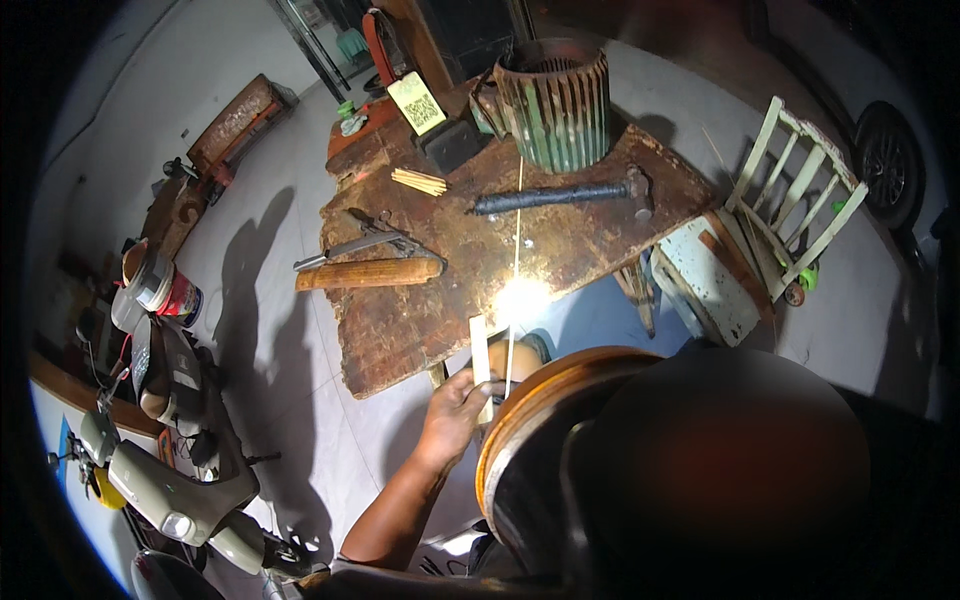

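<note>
My left hand [459, 408] is closed at the near edge of the table, thumb and fingers pinching a short, flat, pale strip of wood or bamboo [479, 345] that stands up from the grip. Beside it runs a long thin pale strip [518, 230], stretching across the tabletop from the ribbed container down to my fingers. A small dark piece shows by the fingertips, too unclear to name. Just right of the hand curves the orange-brown rim [497, 440] of a large round thing. My right hand does not show; dark and blurred shapes cover the lower right.
On the worn wooden table [400, 330] lie a hammer [560, 197], a wooden-handled tool [370, 273], metal tools [385, 237] and a bundle of thin sticks [419, 181]. A ribbed green container [553, 115] stands behind. Rightward is a pale chair [795, 190]; leftward, a scooter [180, 490].
</note>
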### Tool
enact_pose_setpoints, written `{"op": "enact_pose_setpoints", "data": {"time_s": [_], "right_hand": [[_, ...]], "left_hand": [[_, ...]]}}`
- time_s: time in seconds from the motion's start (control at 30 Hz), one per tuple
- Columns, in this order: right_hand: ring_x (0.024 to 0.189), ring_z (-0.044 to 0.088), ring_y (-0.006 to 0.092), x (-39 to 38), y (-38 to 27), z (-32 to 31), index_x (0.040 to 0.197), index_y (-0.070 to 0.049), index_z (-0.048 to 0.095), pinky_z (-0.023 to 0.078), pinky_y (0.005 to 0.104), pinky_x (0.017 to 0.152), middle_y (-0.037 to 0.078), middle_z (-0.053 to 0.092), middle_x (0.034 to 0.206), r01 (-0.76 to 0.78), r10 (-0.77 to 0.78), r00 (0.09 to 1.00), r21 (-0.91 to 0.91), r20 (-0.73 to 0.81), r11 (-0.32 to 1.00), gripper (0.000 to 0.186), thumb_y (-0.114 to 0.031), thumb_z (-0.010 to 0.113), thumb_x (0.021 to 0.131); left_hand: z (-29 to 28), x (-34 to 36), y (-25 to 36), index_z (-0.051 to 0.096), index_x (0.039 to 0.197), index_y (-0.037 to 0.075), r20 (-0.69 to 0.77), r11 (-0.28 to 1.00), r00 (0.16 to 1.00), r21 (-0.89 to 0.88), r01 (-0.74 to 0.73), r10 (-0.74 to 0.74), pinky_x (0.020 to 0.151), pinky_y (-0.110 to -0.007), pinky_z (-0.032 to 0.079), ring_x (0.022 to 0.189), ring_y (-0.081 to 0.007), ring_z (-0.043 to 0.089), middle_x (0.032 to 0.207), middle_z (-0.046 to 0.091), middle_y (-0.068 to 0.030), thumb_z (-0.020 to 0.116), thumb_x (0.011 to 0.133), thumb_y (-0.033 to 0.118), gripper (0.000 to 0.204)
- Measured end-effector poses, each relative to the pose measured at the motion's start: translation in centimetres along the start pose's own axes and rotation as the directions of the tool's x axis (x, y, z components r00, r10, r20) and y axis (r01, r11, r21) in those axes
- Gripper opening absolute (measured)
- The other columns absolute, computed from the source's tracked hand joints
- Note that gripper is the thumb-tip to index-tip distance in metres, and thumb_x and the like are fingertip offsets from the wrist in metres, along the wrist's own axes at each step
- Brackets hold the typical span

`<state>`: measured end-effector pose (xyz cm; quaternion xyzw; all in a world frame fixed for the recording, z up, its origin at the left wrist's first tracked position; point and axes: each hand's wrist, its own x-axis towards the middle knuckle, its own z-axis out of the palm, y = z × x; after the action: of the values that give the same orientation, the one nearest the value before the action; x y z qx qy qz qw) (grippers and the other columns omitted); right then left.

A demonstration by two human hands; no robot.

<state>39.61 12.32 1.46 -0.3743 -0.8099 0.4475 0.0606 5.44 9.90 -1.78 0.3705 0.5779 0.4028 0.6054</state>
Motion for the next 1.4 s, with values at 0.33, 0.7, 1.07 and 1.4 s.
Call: {"op": "enact_pose_setpoints", "data": {"time_s": [0.33,0.7,1.07,1.4], "right_hand": [[0.087,0.064,0.0449,-0.3,0.4,-0.7,0.086,0.000,0.063,0.049,0.0522,0.077,0.024,0.065,0.084,-0.018,0.022,0.976,0.020,-0.218,1.000,0.036,-0.031,0.073,0.098],[0.087,0.068,0.0403,4.9,-0.3,1.8,0.087,0.000,0.071,0.051,0.0502,0.080,0.020,0.070,0.085,0.047,-0.042,0.998,0.102,-0.052,0.994,0.036,-0.034,0.073,0.098],[0.081,0.068,0.0397,5.3,-2.3,1.4,0.085,0.004,0.068,0.051,0.0486,0.076,0.023,0.069,0.085,-0.045,0.047,0.999,0.045,-0.026,0.998,0.034,-0.028,0.075,0.097],[0.079,0.066,0.0374,5.2,-2.7,1.5,0.091,0.004,0.068,0.050,0.0467,0.076,0.021,0.063,0.086,-0.168,0.168,0.986,0.056,-0.002,0.984,0.034,-0.029,0.077,0.097]], "left_hand": [[0.3,-1.0,-1.4,0.067,0.121,0.004,0.241,0.987,0.970,-0.144,0.077,-0.040,0.075,-0.024,0.053,0.092,-0.0061,0.063,0.108,0.071,0.0003,0.060,0.109,0.008,0.014],[-1.2,-9.8,-4.2,0.063,0.123,0.002,0.248,0.968,0.949,-0.112,0.225,-0.192,0.067,-0.025,0.053,0.075,-0.0077,0.061,0.093,0.067,-0.0016,0.054,0.112,0.007,0.015],[-0.7,-9.2,-4.2,0.056,0.130,0.002,0.240,0.963,0.955,-0.158,0.217,-0.175,0.063,-0.032,0.062,0.084,-0.0201,0.074,0.105,0.072,-0.0138,0.052,0.112,0.009,0.020],[-0.9,-8.5,-4.7,0.055,0.133,-0.001,0.286,0.957,0.950,-0.217,0.193,-0.127,0.059,-0.031,0.063,0.082,-0.0258,0.078,0.106,0.073,-0.0183,0.052,0.112,0.011,0.024]]}}
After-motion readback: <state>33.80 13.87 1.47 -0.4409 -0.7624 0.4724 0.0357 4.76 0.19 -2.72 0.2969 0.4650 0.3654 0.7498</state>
